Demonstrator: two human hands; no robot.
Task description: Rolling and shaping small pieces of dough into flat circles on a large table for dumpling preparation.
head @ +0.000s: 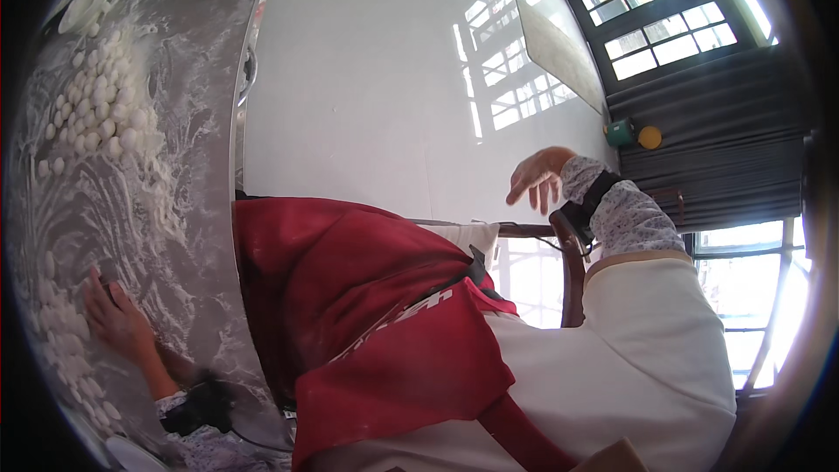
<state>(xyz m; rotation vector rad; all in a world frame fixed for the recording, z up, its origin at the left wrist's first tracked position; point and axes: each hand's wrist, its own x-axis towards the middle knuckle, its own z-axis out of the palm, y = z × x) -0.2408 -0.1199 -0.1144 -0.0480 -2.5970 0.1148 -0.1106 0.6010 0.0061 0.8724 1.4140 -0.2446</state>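
Observation:
My left hand point(121, 324) is low over a flour-dusted worktop point(210, 78) at the lower left, palm down. A dark strip shows between its thumb and fingers; whether it is a held thing or a shadow is unclear. Just beyond the fingers, flattened pale pieces, apparently dough point(69, 357), lie close together. Farther up the worktop is a heap of small, round, white pieces point(98, 105), likely dough too, amid loose flour. My right hand point(537, 177) hangs in the air at the centre right, away from the worktop, fingers loosely apart and nothing in them.
The worktop's edge point(239, 111) runs beside my red apron point(367, 275). Behind my right hand is a curved brown wooden frame point(573, 275), with a white cloth point(465, 239) near it. A flat panel point(557, 52), a green container point(619, 133) and a yellow round object point(649, 137) are by the wall.

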